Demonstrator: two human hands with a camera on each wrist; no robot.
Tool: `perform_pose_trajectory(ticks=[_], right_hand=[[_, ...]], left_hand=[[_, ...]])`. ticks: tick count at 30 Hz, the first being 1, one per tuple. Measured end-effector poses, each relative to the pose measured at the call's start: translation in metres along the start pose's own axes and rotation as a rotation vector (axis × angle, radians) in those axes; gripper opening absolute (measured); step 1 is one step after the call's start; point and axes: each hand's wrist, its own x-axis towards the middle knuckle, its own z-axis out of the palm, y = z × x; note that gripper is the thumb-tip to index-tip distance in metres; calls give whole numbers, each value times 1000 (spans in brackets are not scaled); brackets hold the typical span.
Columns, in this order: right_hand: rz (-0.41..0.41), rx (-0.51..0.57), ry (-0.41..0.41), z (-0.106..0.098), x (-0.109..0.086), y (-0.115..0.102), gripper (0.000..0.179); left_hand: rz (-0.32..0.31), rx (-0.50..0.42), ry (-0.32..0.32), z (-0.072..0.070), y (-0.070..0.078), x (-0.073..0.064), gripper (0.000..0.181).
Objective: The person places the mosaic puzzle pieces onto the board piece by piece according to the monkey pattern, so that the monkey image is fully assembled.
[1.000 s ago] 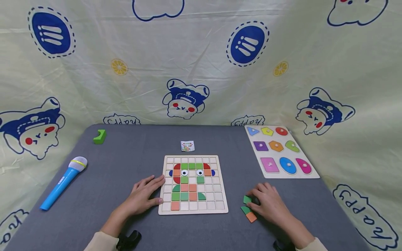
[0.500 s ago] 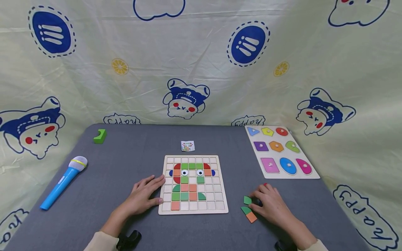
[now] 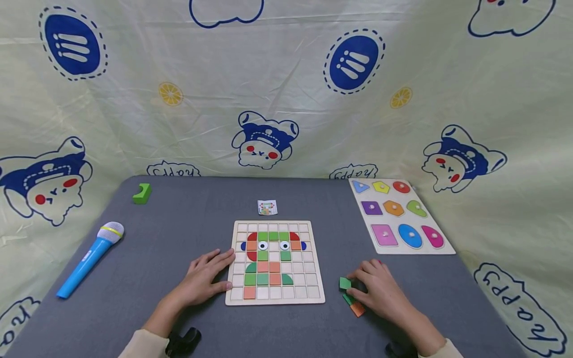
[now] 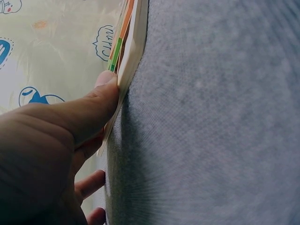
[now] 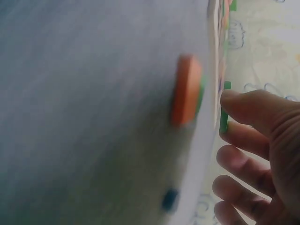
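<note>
My right hand pinches a green square tile between thumb and index finger, to the right of the pale grid board. In the right wrist view the tile is edge-on at the fingertips, raised off the table. Just below it lie another green tile and an orange tile. A small dark blue piece shows near the hand in the right wrist view. My left hand rests at the board's left edge, fingers extended, thumb on the rim. Coloured tiles and two eye tiles form a figure on the board.
A small picture card lies behind the board. The shape puzzle board is at the back right. On the left are a blue toy microphone and a green notched block. A printed cloth hangs behind the table.
My right hand has picked up the green square tile and moved it slightly left and up, partly covering the tiles below it. The left hand and the board stay in place.
</note>
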Motion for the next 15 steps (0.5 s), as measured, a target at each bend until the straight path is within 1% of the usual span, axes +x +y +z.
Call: perform_pose_trajectory(ticks=[6, 8, 15], right_hand=[[-62, 17, 7, 0, 12, -25, 25], [-88, 22, 16, 1, 16, -33, 25], [-197, 80, 64, 8, 28, -59, 24]], left_hand=[[-7, -10, -5, 0, -1, 0, 69], [2, 3, -1, 1, -2, -1, 69], [-4, 1, -2, 0, -2, 0, 69]])
